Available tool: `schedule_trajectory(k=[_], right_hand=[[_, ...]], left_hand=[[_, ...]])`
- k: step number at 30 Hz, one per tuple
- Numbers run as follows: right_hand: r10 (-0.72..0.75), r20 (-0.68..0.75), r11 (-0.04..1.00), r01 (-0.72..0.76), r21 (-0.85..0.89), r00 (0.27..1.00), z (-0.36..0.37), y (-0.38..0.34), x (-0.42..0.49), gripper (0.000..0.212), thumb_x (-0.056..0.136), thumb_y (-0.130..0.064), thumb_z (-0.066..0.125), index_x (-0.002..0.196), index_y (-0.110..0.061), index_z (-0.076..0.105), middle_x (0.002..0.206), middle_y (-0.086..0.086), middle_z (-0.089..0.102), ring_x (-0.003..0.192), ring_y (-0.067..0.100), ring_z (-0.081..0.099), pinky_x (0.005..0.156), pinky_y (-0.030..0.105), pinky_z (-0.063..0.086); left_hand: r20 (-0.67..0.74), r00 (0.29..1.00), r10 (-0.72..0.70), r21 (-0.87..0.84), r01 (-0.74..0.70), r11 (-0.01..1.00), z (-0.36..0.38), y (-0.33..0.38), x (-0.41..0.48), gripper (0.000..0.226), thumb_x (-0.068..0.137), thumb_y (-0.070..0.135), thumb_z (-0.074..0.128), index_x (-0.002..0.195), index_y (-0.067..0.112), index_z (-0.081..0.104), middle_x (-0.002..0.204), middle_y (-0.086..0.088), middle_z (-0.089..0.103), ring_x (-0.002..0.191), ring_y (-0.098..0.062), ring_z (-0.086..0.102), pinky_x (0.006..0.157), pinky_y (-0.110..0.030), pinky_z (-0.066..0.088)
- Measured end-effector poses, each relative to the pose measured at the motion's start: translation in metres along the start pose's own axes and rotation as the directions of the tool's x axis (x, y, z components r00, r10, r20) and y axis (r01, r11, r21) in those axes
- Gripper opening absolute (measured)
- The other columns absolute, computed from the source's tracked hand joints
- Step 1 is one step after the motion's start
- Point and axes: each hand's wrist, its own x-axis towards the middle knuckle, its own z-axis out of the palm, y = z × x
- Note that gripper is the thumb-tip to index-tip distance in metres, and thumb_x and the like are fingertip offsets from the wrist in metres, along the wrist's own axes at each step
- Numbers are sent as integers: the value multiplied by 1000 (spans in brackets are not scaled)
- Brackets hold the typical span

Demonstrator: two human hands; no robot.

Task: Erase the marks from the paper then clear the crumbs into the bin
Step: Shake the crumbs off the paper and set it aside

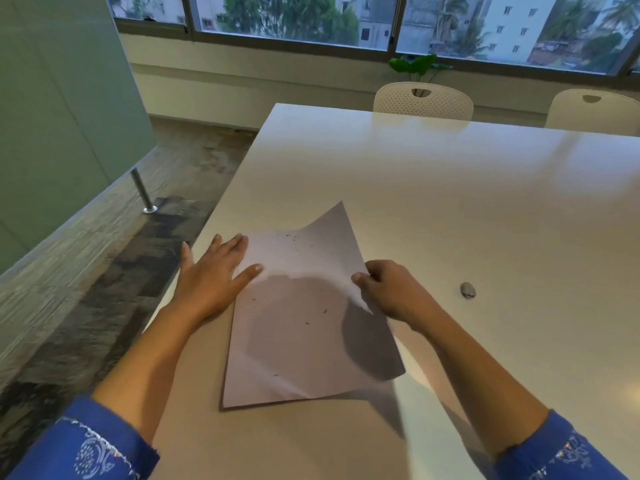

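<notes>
White table (433, 188): left hand (207, 271) flat on paper (304, 323); right hand (384, 289) pinches its edge.

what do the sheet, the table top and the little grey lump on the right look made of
Sheet: thin matte paper; its right edge bends upward where the right hand pinches it. Table top: smooth white laminate or similar, semi-gloss, showing soft reflections. Grey lump: probably a rubber eraser, dull and rounded, too small to be sure.
</notes>
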Motion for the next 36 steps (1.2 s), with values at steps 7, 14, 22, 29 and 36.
schedule_trajectory(k=[7, 14, 22, 29, 36], right_hand=[[-78, -190, 995, 87, 38, 979, -23, -28, 5, 25, 98, -31, 58, 113, -16, 70, 84, 5, 71, 67, 17, 67, 60, 24, 45], [-145, -259, 985, 165, 56, 955, -44, -56, 7, 25, 95, -29, 63, 115, -18, 72, 78, 1, 68, 57, 12, 62, 46, 18, 41], [-297, -277, 955, 285, -85, 914, -64, -91, 11, 17, 91, -17, 68, 106, -19, 77, 90, 0, 71, 69, 10, 62, 66, 30, 52], [-495, -233, 858, 427, -287, 837, -69, -128, 9, 26, 93, -1, 58, 108, -12, 76, 106, 8, 74, 80, 14, 58, 78, 22, 42], [-575, -215, 789, 464, -404, 789, -77, -160, 12, 29, 94, 0, 56, 111, -13, 75, 108, 10, 73, 90, 24, 67, 82, 22, 45]], left_hand=[[-216, 954, -207, -381, 113, 918, -12, -7, -28, 39, 107, 34, 39, 137, 20, 59, 156, 5, 40, 142, -23, 38, 122, -53, 16], [-307, 915, -262, -446, 105, 889, -20, -10, -32, 29, 102, 33, 55, 122, 20, 71, 141, 4, 57, 122, -23, 58, 100, -50, 48], [-259, 938, -229, -421, 104, 901, -15, -13, -33, 37, 98, 25, 61, 135, 18, 62, 150, -3, 48, 138, -26, 44, 115, -43, 29], [-38, 962, -271, -175, 261, 949, -3, -22, -26, 56, 108, 36, 28, 160, 18, 16, 168, 2, 4, 154, -17, -6, 122, -48, -8], [22, 968, -248, -146, 249, 957, -3, -23, -25, 58, 108, 37, 22, 160, 15, 9, 168, 1, 4, 154, -19, -7, 121, -50, -7]])
